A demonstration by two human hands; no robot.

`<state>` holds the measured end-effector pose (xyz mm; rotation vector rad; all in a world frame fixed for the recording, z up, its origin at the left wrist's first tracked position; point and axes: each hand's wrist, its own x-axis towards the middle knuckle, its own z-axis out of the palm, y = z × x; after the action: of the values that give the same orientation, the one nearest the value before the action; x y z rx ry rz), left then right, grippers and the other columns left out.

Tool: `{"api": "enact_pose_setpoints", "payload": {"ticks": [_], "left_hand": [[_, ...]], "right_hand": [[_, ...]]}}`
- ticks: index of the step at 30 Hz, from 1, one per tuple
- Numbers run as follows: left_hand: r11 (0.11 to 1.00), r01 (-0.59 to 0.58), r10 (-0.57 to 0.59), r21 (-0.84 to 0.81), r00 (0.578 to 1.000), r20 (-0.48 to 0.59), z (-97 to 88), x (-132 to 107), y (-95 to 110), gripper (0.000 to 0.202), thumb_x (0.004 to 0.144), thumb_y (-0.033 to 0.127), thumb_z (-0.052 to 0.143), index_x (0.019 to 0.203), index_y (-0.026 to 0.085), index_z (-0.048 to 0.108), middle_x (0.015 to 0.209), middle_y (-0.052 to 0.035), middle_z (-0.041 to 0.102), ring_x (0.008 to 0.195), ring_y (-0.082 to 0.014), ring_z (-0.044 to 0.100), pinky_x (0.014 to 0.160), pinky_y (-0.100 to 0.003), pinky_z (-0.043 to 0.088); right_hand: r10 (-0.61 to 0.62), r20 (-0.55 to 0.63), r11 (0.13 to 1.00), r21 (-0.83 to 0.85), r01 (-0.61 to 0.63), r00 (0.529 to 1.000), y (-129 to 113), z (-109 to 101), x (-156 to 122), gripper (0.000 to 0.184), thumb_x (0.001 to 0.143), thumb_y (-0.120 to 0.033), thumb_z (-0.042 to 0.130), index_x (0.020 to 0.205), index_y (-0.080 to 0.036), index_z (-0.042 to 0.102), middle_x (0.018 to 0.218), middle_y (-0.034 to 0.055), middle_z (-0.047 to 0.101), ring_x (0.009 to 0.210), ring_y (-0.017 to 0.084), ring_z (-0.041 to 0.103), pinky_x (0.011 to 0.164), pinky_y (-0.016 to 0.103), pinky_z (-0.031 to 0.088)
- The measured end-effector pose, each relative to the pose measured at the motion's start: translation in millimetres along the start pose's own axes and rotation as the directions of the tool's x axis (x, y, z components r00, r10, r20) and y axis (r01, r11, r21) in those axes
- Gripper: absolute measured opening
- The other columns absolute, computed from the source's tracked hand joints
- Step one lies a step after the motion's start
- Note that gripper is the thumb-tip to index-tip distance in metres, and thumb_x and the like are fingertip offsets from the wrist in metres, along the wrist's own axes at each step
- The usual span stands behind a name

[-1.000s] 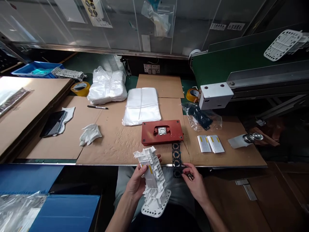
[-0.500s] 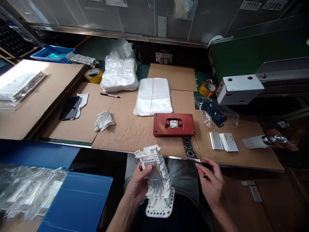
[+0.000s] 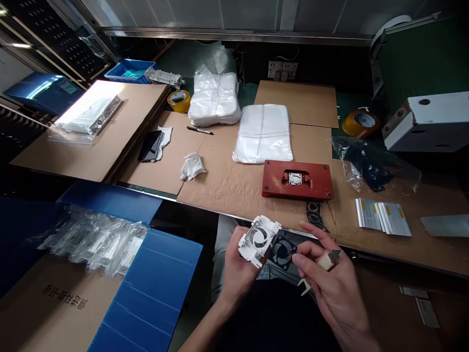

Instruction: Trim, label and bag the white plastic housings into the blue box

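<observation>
So the table (image 3: 220, 188) is covered in cardboard sheets, and its front edge runs at a slant just above both hands, which sit off the table over the lap. There's a decent bare patch of cardboard between the crumpled white cloth (image 3: 191, 166) and the red plate (image 3: 322, 183). Lower left is a blue corrugated box (image 3: 146, 288) with a heap of clear bagged parts (image 3: 91, 237) in it, can't make out what they are. Far back, a blue bin (image 3: 124, 66) has something teal inside. Mid-table is a flat stack of clear bags (image 3: 264, 133), and right in front of it the red plate, with a strip of black fans (image 3: 315, 215) hanging over the table edge just below it. Right of that is a pair of silver label strips (image 3: 383, 217). The left hand (image 3: 238, 266) is closed around a white housing (image 3: 259, 237), round fan opening facing up, held just under the table edge. A loose black fan (image 3: 282, 249) sits between the two hands, touching the housing. The right hand (image 3: 330, 283) is partly curled, pinching a small tool (image 3: 324, 264) with a pale handle, top fingers stretched out above the fan.
</observation>
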<state>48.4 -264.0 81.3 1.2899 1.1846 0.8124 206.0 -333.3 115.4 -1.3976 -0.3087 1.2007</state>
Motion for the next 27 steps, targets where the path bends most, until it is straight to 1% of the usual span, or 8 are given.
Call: {"api": "enact_pose_setpoints", "payload": {"ticks": [2,4,7,10,16,19,22,27], "left_hand": [[0.996,-0.078,0.078,0.038,0.997,-0.007,-3.5,-4,1,0.019,0.076,0.021,0.077,0.092,0.02,0.065,0.091,-0.0048,0.06,0.082,-0.0214,0.058,0.075,-0.029,0.046],[0.991,-0.122,0.123,0.054,0.992,-0.018,-6.0,-7,2,0.016,0.076,0.018,0.075,0.09,0.02,0.067,0.092,-0.0056,0.061,0.082,-0.0221,0.057,0.074,-0.029,0.045],[0.985,-0.158,0.161,0.062,0.986,-0.039,-7.8,-9,3,0.009,0.076,0.017,0.074,0.082,0.02,0.068,0.088,-0.006,0.06,0.08,-0.0224,0.056,0.072,-0.029,0.044],[0.973,-0.213,0.218,0.084,0.975,-0.045,-7.1,-10,4,0.009,0.075,0.016,0.074,0.079,0.021,0.068,0.085,-0.0049,0.058,0.079,-0.0219,0.056,0.071,-0.03,0.043],[0.943,-0.29,0.301,0.162,0.952,-0.05,-4.7,-13,2,0.014,0.074,0.014,0.074,0.083,0.021,0.067,0.087,-0.0039,0.057,0.079,-0.0203,0.058,0.067,-0.028,0.044],[0.911,-0.359,0.37,0.205,0.929,-0.019,-5.4,-13,-2,0.015,0.076,0.013,0.072,0.087,0.021,0.065,0.089,-0.0026,0.056,0.08,-0.0188,0.057,0.066,-0.027,0.044],[0.873,-0.419,0.432,0.248,0.902,0.006,-7.0,-12,-5,0.018,0.078,0.012,0.071,0.092,0.022,0.063,0.09,-0.0015,0.055,0.083,-0.0174,0.057,0.067,-0.026,0.045],[0.853,-0.444,0.46,0.273,0.888,0.006,-8.9,-11,-8,0.019,0.079,0.012,0.071,0.093,0.021,0.062,0.09,-0.0006,0.053,0.083,-0.0147,0.056,0.068,-0.024,0.046]], "right_hand": [[0.018,0.077,1.0,0.011,-0.019,0.997,1,9,-2,0.06,0.076,-0.027,0.082,0.131,-0.024,0.058,0.066,-0.0054,0.058,0.051,0.008,0.045,0.043,0.018,0.036],[0.018,0.111,1.0,0.021,-0.021,0.994,2,14,-3,0.057,0.077,-0.027,0.082,0.128,-0.023,0.058,0.063,-0.0066,0.057,0.05,0.007,0.043,0.043,0.017,0.033],[0.028,0.146,0.999,0.03,-0.032,0.989,5,18,-4,0.053,0.077,-0.028,0.082,0.124,-0.021,0.058,0.061,-0.0069,0.056,0.047,0.007,0.042,0.043,0.018,0.033],[0.025,0.145,0.999,0.04,-0.032,0.989,7,20,-4,0.051,0.078,-0.028,0.082,0.122,-0.021,0.059,0.061,-0.0071,0.056,0.047,0.006,0.042,0.043,0.017,0.033],[0.029,0.132,0.997,0.069,-0.038,0.991,9,21,-5,0.05,0.077,-0.027,0.082,0.122,-0.022,0.06,0.064,-0.0072,0.056,0.047,0.006,0.043,0.043,0.017,0.032],[0.041,0.141,0.997,0.063,-0.05,0.989,8,22,-6,0.048,0.079,-0.026,0.081,0.122,-0.022,0.06,0.064,-0.0075,0.056,0.047,0.005,0.044,0.044,0.017,0.033],[0.041,0.151,0.997,0.054,-0.05,0.988,6,24,-6,0.045,0.08,-0.026,0.081,0.12,-0.023,0.06,0.064,-0.008,0.056,0.046,0.004,0.044,0.044,0.015,0.031],[0.047,0.159,0.997,0.05,-0.056,0.986,4,27,-5,0.046,0.08,-0.026,0.082,0.12,-0.023,0.06,0.065,-0.0078,0.057,0.045,0.003,0.045,0.043,0.014,0.031]]}}
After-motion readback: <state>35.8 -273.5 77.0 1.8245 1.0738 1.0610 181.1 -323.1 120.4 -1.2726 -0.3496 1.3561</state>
